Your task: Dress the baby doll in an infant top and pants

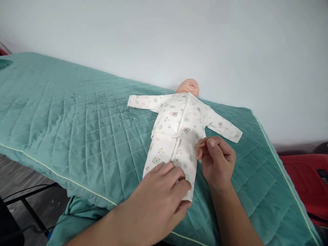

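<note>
Cotton baby trousers (164, 153) lie under the flat, open left hand (164, 193); right hand (219, 162) pinches the shirt hem (195, 137).

A care-training or treatment room, set up for infant-handling practice.

1 narrow treatment bed (266, 191) on a black metal frame (30, 206) stands against a bare white wall (205, 41). It is wrapped in a teal quilted cover (77, 130) with pale piping, and a dark oval (3, 64) at the far left end looks like a face hole. On the cover lies 1 baby doll (184, 119) in printed cotton pyjamas, a practice dummy. Grey wood-look flooring (15, 174) shows below the bed. A red padded piece (302, 177) sits at the right edge; what it is cannot be told.
</note>
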Tool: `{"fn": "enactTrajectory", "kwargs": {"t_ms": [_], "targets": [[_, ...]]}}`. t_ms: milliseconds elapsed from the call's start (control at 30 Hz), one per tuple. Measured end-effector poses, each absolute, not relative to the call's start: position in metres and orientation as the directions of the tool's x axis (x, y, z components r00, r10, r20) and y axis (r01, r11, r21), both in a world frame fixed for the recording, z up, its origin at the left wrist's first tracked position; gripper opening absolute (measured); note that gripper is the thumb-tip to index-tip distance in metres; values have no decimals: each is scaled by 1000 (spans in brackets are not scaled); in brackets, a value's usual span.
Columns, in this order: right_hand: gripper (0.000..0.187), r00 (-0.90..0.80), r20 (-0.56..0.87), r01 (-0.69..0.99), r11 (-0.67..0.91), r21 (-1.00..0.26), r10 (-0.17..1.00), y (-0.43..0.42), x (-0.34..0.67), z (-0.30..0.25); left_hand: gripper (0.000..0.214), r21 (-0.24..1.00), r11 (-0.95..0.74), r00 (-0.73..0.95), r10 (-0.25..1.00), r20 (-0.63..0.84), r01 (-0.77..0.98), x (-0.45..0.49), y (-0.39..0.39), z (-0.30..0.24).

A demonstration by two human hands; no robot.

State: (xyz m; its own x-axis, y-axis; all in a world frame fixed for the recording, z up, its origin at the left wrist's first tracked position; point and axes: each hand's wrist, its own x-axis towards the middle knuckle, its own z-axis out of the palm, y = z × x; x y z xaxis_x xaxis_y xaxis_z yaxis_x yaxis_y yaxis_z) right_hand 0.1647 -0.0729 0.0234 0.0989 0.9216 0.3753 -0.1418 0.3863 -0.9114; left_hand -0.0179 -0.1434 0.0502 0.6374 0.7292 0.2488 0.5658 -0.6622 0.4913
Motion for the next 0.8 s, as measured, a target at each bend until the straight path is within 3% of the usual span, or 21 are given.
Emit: {"fn": "enactTrajectory", "kwargs": {"t_ms": [200,300,567,800], "targets": [[25,122,347,-148,363,-920,930,-69,167,22,11,162,-744,709,667,229,648,9,-156,31],[27,117,319,-125,333,-935,940,-69,168,20,11,94,-725,683,679,270,683,12,-159,26],[28,175,310,-117,332,-936,935,-66,167,23,14,136,-834,738,540,405,535,-3,-165,39],[26,330,367,-63,409,-911,870,-60,169,18,11,150,-829,747,552,371,539,-15,-170,37]]}}
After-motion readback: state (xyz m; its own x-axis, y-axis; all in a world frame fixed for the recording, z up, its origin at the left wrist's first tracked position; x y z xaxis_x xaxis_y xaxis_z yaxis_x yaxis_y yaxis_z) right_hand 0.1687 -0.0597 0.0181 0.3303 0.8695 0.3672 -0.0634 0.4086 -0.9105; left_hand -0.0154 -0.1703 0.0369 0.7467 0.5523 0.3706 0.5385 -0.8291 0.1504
